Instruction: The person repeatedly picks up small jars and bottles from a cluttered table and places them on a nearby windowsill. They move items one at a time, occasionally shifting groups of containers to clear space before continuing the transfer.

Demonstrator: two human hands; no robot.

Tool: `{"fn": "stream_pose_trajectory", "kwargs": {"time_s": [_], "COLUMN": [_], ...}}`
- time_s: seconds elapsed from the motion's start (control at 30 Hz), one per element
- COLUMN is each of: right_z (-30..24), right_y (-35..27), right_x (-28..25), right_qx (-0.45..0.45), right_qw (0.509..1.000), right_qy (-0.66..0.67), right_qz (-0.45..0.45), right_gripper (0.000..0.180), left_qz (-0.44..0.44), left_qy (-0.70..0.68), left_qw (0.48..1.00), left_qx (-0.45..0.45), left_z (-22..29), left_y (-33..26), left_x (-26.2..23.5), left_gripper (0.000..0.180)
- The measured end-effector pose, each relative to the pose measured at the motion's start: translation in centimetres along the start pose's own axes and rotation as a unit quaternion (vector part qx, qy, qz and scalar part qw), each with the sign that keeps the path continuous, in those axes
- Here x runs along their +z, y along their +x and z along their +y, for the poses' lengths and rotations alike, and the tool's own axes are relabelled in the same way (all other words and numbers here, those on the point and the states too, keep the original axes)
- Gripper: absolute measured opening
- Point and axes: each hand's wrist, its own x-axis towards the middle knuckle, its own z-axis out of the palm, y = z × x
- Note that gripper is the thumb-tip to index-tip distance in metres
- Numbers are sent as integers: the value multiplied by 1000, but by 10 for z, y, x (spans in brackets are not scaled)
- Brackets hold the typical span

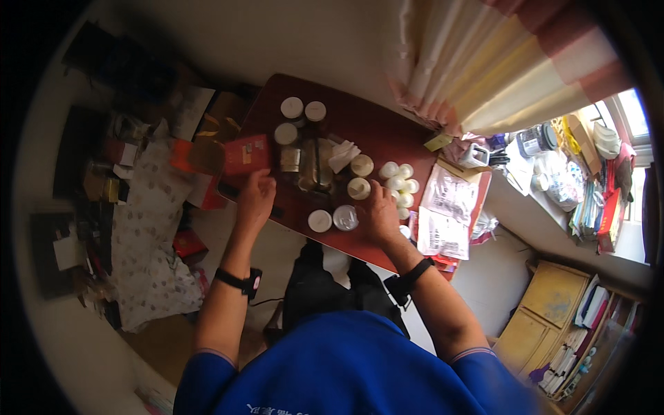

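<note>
At the left edge of the dark red table point(391, 135), my left hand point(256, 199) is closed, with its fingertips at the near edge of a red box point(246, 153). My right hand point(380, 213) hovers over the table's near right part, fingers apart. Close to its fingertips stands an uncovered round jar point(358, 188) with pale contents, and behind that another similar jar point(362, 165). A cluster of small whitish round cups point(399, 180) lies just beyond my right hand. A white lid point(319, 221) and a clear round lid point(345, 218) rest near the front edge.
Several white-lidded jars point(292, 108) stand at the back left. Mid-table are a clear container point(316, 166) and crumpled tissue point(343, 155). Printed white packets point(446, 207) lie at the right end. A cluttered windowsill point(553, 173) is on the right; boxes and a patterned cloth point(138, 235) are left.
</note>
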Motion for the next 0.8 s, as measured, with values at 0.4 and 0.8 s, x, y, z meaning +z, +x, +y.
{"fn": "stream_pose_trajectory", "kwargs": {"time_s": [0.4,0.8], "right_z": [-10,-14], "right_y": [25,34], "right_x": [53,63], "right_qx": [97,128], "right_qw": [992,985], "right_qy": [-15,-7], "right_qz": [83,114], "right_gripper": [73,66], "left_qz": [29,-18], "left_qy": [227,216], "left_qw": [966,968], "left_qx": [120,127], "left_z": [-28,-50], "left_y": [269,303], "left_x": [76,78], "left_gripper": [90,91]}}
